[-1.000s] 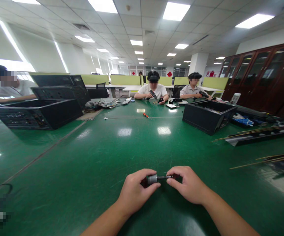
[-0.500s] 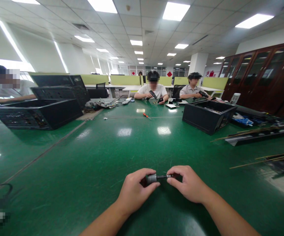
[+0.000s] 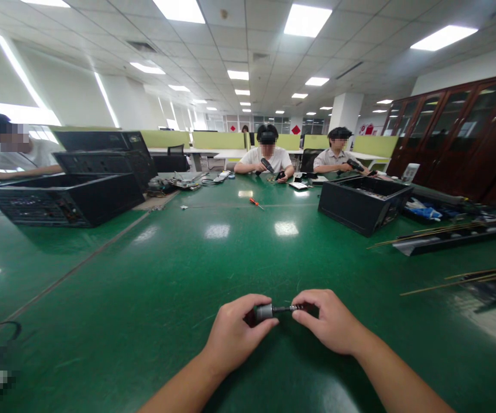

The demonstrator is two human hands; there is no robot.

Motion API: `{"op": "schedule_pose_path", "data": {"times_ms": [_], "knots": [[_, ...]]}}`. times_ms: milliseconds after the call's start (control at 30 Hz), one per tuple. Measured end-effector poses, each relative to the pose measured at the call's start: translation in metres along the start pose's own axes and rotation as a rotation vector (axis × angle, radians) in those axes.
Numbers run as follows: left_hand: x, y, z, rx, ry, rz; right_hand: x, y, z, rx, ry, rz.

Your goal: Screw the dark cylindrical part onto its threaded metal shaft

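Observation:
Low over the green table (image 3: 179, 275), my left hand (image 3: 233, 331) is closed round a small grey cylinder (image 3: 264, 311), thumb and fingers on its sides. A thin dark shaft (image 3: 281, 310) runs out of the cylinder to the right. My right hand (image 3: 332, 325) pinches the shiny metal far end of that shaft between thumb and fingertips. The fingers partly hide both ends of the piece, and its exact kind cannot be made out.
An orange screwdriver (image 3: 255, 203) lies farther out. Black computer cases stand at left (image 3: 101, 198) and right (image 3: 366, 201). Thin rods on a metal channel (image 3: 454, 238) lie at the right. Co-workers sit across the table, two holding power drills (image 3: 267, 166).

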State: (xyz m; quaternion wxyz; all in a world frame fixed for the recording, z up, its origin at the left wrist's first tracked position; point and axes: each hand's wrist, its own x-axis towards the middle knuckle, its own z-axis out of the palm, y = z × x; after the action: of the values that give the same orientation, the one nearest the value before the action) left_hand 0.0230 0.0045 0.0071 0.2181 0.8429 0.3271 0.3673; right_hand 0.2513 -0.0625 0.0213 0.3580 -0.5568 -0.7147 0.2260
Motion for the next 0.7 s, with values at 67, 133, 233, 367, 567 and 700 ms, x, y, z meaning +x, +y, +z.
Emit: {"op": "schedule_pose_path", "data": {"times_ms": [67,133,233,367,567,700], "knots": [[0.0,0.0003,-0.0004,0.002,0.0,0.0,0.0004,0.001,-0.0002,-0.002,0.003,-0.002],[0.0,0.0004,-0.0007,0.005,0.002,-0.001,0.0009,0.0019,-0.0005,-0.006,0.004,-0.001],[0.0001,-0.0001,-0.0006,0.01,0.005,0.003,0.001,0.0027,-0.0009,-0.012,0.001,0.002],[0.0001,-0.0005,0.0003,0.004,0.009,0.012,-0.0002,0.0023,-0.001,-0.016,0.001,0.01],[0.0004,0.0001,0.0006,0.016,-0.003,-0.015,-0.0004,0.0032,-0.0018,-0.033,-0.003,0.007],[0.0004,-0.0001,-0.0005,0.016,-0.015,-0.027,-0.0002,0.0038,-0.0029,-0.043,-0.007,0.007]]}}
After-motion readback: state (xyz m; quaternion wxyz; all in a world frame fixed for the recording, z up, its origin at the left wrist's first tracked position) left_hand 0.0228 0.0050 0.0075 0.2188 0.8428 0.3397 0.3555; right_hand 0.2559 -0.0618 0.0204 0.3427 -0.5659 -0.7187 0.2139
